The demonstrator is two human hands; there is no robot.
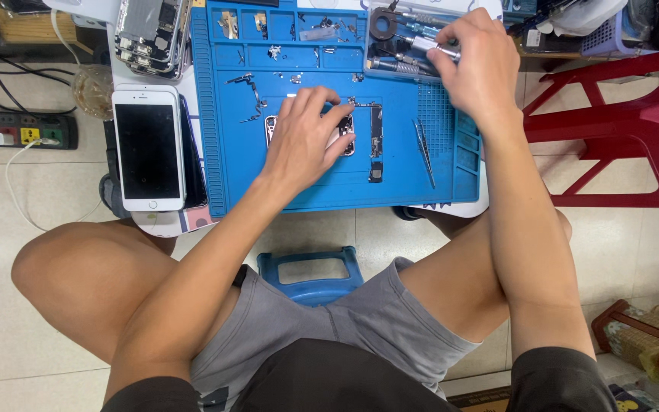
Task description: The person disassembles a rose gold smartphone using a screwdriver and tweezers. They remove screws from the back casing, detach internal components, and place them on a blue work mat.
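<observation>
My left hand (304, 137) lies flat on an opened phone body (346, 137) in the middle of the blue work mat (322, 187), fingers spread over it. My right hand (476, 62) is at the clear tool box (406, 42) at the mat's upper right, fingers closed on a silver screwdriver (438, 50). A long circuit board (376, 141) lies just right of the phone body. Tweezers (424, 151) rest on the mat further right. Small screws and metal parts are scattered over the mat's upper half.
A white phone (147, 149) lies face up left of the mat, on another device. A stripped phone frame (150, 30) sits at top left. A power strip (28, 130) is on the floor at left, a red plastic stool (619, 122) at right, a blue stool (310, 271) under me.
</observation>
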